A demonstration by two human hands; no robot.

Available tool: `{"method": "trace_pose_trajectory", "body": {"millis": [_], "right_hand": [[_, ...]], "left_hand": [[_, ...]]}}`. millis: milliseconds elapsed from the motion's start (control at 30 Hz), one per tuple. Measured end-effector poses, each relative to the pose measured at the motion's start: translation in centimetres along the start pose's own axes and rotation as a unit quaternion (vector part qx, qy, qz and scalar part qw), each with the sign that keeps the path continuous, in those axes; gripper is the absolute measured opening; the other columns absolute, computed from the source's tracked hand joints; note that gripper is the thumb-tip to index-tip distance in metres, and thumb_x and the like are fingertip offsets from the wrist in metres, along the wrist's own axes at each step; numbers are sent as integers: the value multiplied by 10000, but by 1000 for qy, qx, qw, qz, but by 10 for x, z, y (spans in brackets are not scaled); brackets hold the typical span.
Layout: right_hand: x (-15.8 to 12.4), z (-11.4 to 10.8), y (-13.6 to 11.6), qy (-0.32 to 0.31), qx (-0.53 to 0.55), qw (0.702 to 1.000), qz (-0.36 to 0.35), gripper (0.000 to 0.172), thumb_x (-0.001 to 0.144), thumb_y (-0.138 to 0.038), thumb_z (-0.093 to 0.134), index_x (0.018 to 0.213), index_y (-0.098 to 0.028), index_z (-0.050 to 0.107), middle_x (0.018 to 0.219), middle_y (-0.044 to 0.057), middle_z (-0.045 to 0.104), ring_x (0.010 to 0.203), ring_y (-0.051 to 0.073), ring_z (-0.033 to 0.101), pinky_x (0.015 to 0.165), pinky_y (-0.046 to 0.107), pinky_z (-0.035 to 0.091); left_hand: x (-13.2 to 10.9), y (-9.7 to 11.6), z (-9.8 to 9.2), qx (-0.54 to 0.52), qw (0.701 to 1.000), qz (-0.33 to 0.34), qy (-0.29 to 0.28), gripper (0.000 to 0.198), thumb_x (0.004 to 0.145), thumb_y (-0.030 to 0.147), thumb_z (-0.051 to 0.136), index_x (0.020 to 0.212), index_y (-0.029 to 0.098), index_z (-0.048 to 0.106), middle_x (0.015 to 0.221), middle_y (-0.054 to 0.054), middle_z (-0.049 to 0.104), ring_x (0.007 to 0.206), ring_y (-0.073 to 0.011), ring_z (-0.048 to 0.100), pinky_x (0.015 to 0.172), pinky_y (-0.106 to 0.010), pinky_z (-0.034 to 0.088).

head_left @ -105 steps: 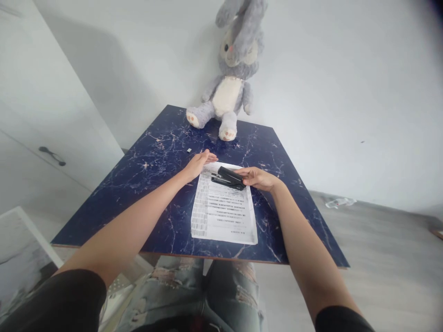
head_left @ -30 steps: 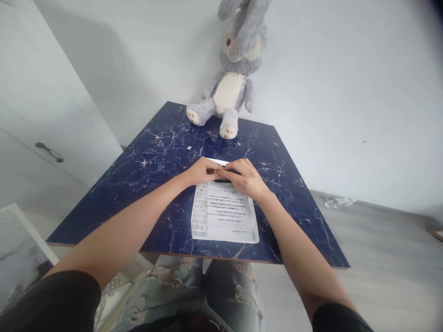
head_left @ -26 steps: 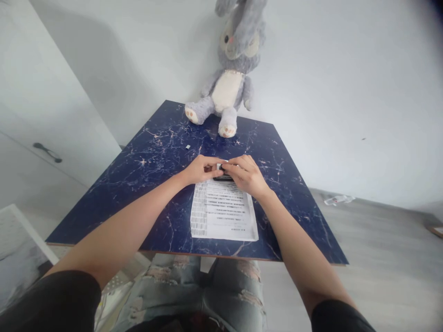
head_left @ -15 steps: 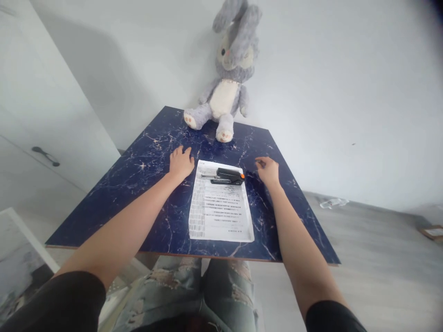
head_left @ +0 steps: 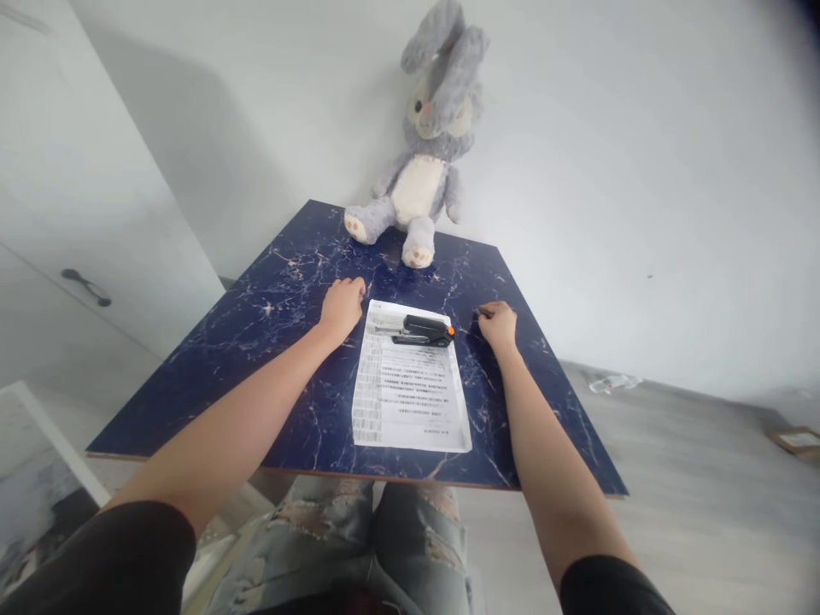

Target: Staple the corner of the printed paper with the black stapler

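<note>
A black stapler point(head_left: 419, 330) with an orange end lies across the upper part of printed paper point(head_left: 410, 401), its metal tray swung out to the left. My left hand point(head_left: 344, 307) rests on the table left of the paper's top corner, fingers curled in, with nothing visible in them. Right of the stapler, my right hand point(head_left: 498, 325) is closed low over the table. A small dark thing seems to show at its fingertips, too small to name. Neither hand touches the stapler or the paper.
The dark blue marbled table point(head_left: 256, 342) stands against a pale wall. A grey plush rabbit point(head_left: 419, 192) sits at its back edge. A white cabinet point(head_left: 115, 231) is at the left. On the floor to the right lie a clear plastic item point(head_left: 615, 383) and a cardboard box point(head_left: 795, 441).
My left hand has gone from spread fingers to curled ones and shifted slightly right. My right hand's fingers have drawn in closer. The stapler and paper stay where they were on the table.
</note>
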State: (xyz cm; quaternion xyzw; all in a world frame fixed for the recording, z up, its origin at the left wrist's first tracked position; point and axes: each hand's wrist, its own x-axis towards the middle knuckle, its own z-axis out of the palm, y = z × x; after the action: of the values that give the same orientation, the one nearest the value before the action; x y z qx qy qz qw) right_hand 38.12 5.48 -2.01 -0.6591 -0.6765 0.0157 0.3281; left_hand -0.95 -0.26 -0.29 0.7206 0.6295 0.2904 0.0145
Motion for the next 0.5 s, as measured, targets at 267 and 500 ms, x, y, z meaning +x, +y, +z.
{"method": "trace_pose_trajectory", "body": {"millis": [267, 500], "right_hand": [[-3, 1, -3, 2, -14, 1000, -18, 370, 809, -249, 571, 1027, -115, 838, 1027, 167, 762, 845, 269, 684, 1009, 463, 531], [-3, -4, -5, 27, -4, 999, 24, 354, 791, -193, 592, 1051, -108, 817, 1039, 169, 761, 827, 265, 690, 987, 450, 546]], "left_hand": [[3, 6, 6, -173, 983, 57, 35, 320, 932, 75, 550, 1186, 195, 703, 1068, -93, 699, 975, -236, 655, 955, -380, 530], [6, 14, 10, -363, 923, 124, -31, 168, 882, 274, 722, 1005, 174, 779, 992, -63, 734, 855, -163, 709, 870, -308, 580]]}}
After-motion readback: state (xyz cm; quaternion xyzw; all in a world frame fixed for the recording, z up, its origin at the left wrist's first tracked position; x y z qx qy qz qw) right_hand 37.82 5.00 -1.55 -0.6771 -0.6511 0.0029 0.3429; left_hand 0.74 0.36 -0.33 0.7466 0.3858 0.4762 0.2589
